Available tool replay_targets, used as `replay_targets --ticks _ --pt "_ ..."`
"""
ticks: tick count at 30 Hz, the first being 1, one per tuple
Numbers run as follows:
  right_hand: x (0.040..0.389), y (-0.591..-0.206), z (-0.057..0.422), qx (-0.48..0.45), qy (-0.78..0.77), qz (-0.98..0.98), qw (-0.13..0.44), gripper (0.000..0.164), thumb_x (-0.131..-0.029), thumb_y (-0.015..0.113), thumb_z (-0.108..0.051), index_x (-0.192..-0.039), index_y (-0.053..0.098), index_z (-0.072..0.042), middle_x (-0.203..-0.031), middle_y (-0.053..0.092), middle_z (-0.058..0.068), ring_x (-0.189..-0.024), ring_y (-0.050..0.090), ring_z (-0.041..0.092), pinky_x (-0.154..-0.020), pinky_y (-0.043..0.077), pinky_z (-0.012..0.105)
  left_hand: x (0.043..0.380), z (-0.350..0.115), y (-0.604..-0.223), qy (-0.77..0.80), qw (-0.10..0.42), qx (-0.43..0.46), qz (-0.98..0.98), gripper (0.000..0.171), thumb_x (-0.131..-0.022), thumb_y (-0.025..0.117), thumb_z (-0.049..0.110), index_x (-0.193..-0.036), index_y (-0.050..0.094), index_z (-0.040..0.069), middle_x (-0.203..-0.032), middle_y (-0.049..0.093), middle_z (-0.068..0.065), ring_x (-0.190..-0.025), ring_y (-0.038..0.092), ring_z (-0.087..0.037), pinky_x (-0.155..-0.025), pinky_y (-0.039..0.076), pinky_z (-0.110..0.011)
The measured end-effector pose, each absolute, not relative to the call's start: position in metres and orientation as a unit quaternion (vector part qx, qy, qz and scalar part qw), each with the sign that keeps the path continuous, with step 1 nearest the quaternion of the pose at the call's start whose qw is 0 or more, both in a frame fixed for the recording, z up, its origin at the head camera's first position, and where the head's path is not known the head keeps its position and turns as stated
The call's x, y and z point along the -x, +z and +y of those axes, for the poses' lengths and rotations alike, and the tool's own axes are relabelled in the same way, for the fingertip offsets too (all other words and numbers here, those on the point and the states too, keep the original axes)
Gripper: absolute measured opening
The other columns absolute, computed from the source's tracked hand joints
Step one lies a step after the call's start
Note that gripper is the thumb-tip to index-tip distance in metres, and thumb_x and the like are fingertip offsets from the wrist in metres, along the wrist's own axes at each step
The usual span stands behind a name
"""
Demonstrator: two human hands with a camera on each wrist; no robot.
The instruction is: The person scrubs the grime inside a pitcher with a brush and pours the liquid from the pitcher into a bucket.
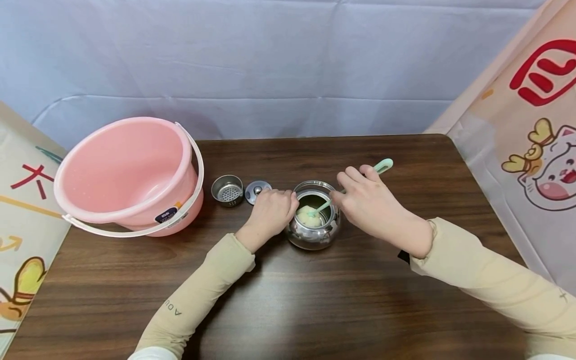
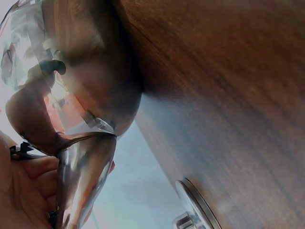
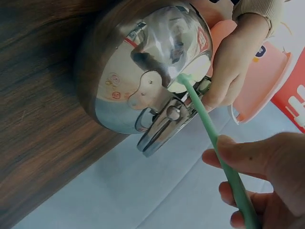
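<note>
A shiny steel teapot (image 1: pixel 310 237) stands uncovered on the table, its hoop handle tipped back behind the mouth. My left hand (image 1: pixel 270 210) grips it from the left; the left wrist view shows fingers around the tapered spout (image 2: pixel 86 176). My right hand (image 1: pixel 371 202) holds the pale green handle of a sponge brush (image 1: pixel 384 165), thumb on one side and fingers on the other. Tilted, the brush runs down into the teapot, where its pale yellow sponge head (image 1: pixel 308 216) shows inside the mouth. In the right wrist view, the green stick (image 3: pixel 205 114) slants from hand to opening.
Behind my left hand lies the round metal lid (image 1: pixel 256 190) with a knob, beside a small perforated strainer cup (image 1: pixel 227 192). A large pink bucket (image 1: pixel 189 220) with a white bail stands at the left. Pale cloth (image 1: pixel 279 70) hangs behind the wooden table (image 1: pixel 288 310).
</note>
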State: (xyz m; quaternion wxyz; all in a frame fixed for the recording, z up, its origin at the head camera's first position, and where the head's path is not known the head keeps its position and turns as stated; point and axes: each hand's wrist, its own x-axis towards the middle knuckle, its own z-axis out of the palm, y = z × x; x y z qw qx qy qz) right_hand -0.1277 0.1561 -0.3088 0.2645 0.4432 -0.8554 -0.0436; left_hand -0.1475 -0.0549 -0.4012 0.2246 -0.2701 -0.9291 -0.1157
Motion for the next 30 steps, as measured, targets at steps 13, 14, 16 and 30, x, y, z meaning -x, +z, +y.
replay_targets --ticks 13,14,16,30 --pt "0.138 -0.316 0.161 -0.436 -0.044 -0.828 0.349 0.019 -0.083 0.06 -0.019 -0.073 0.064 -0.003 -0.071 0.044 0.008 -0.068 0.044 0.025 -0.082 0.035 0.045 0.148 -0.054 -0.401 -0.114 0.224 0.273 -0.929 0.038 -0.091 0.031 0.016 -0.057 0.046 0.009 -0.049 0.05 -0.005 -0.05 0.055 -0.023 -0.051 0.04 -0.036" --pt "0.138 -0.316 0.161 -0.437 -0.05 -0.823 0.361 0.024 -0.086 0.056 -0.02 -0.071 0.062 -0.002 -0.07 0.044 0.008 -0.067 0.044 0.025 -0.079 0.036 0.043 0.148 -0.054 -0.401 -0.113 0.224 0.273 -0.929 0.038 -0.091 0.031 0.016 -0.057 0.046 0.009 -0.049 0.05 -0.005 -0.05 0.055 -0.023 -0.052 0.04 -0.036" --pt "0.139 -0.316 0.162 -0.439 -0.053 -0.81 0.386 0.034 -0.092 0.048 -0.022 -0.067 0.055 0.001 -0.068 0.043 0.009 -0.063 0.042 0.025 -0.07 0.037 0.04 0.148 -0.054 -0.401 -0.111 0.226 0.273 -0.929 0.038 -0.091 0.032 0.016 -0.057 0.046 0.009 -0.05 0.05 -0.005 -0.051 0.055 -0.023 -0.052 0.04 -0.036" --pt "0.146 -0.313 0.184 -0.411 -0.088 -0.844 0.334 0.045 -0.07 0.066 -0.041 -0.073 0.048 0.0 -0.07 0.044 0.011 -0.064 0.042 0.029 -0.062 0.035 0.037 0.148 -0.052 -0.402 -0.111 0.218 0.269 -0.932 0.037 -0.091 0.033 0.017 -0.058 0.047 0.01 -0.051 0.052 -0.005 -0.05 0.054 -0.024 -0.051 0.04 -0.036"
